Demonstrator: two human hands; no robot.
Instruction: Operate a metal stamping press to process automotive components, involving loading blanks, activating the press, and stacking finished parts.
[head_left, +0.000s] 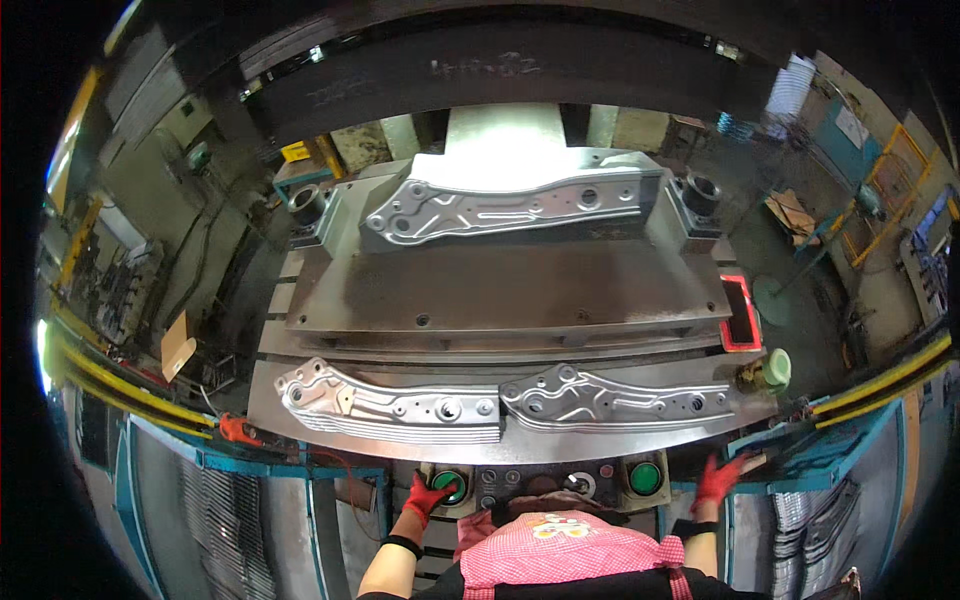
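My left hand [426,496], in a red glove, lies at the left green push button [448,486], with its fingers stretched over the button's edge. My right hand [716,482], also red-gloved, is off to the right of the right green push button [645,478], its fingers spread beside a small pale block or handle [757,461] whose kind I cannot make out. Ahead, a long stamped metal panel [520,212] rests on the press die. Nearer lie a stack of similar panels [400,408] on the left and more such panels [620,402] on the right.
A dark control panel with a knob [580,484] sits between the buttons. The press ram [480,75] hangs above the die [500,290], flanked by guide posts [307,203]. A red-framed tray [740,312] and pale green cup [776,368] stand right. Racks of parts [225,525] flank me.
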